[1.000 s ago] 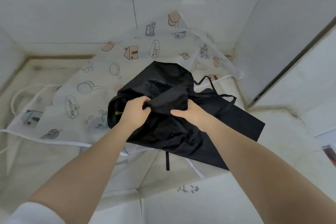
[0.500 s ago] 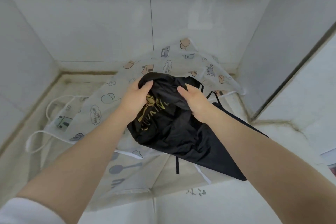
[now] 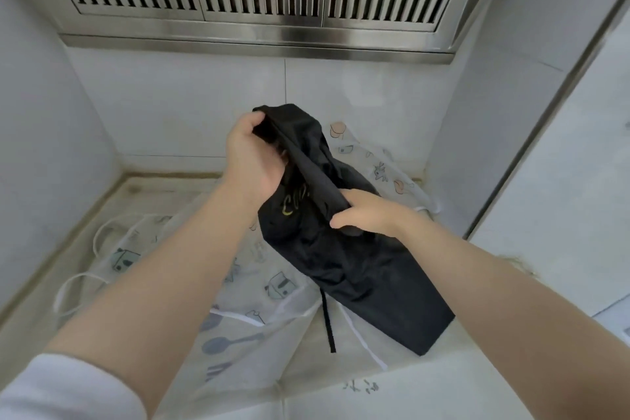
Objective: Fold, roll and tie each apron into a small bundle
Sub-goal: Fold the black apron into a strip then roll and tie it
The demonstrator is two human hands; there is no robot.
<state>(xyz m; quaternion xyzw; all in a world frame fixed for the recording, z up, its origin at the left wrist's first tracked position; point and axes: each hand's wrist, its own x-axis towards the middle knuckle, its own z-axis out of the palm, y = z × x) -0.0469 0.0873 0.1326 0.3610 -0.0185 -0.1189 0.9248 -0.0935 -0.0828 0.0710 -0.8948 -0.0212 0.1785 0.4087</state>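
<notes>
Black apron lifted over the worktop

Head view: left hand (image 3: 252,157) grips the top of the black apron (image 3: 344,249), right hand (image 3: 366,215) pinches its edge lower down; its lower end rests on the printed white apron (image 3: 259,280) spread on the worktop (image 3: 143,187).

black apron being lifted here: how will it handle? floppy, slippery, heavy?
Likely very floppy: the black apron sags and creases between the left hand and right hand. Probably light, since pinches hold it up. Its tie dangles loose and may snag.
</notes>
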